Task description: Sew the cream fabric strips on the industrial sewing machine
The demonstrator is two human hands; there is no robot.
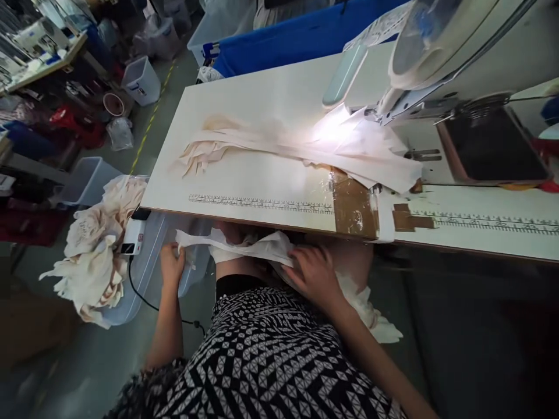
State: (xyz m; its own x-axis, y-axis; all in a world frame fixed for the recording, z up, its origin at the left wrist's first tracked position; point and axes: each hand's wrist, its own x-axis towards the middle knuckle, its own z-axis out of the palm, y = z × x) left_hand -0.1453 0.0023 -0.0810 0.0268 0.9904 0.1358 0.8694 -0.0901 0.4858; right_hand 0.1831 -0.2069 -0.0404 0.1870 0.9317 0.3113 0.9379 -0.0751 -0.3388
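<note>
A strip of thin white fabric (257, 247) stretches between my hands, just below the table's front edge and above my lap. My left hand (172, 261) pinches its left end. At the other end, my right hand (317, 270) grips the cloth, with its fingertips partly hidden against it. More pale fabric (362, 302) hangs down beside my right leg. On the table, a long bundle of cream fabric pieces (262, 145) reaches under the lit needle area of a sewing machine (419, 52).
The white sewing table (262, 180) bears printed rulers (262, 203) and brown tape (356, 203). At the left, a clear plastic bin (144, 291) holds heaped cream fabric (94, 238); a small white device (133, 235) with a cable is at its edge. A blue cloth (279, 38) hangs behind.
</note>
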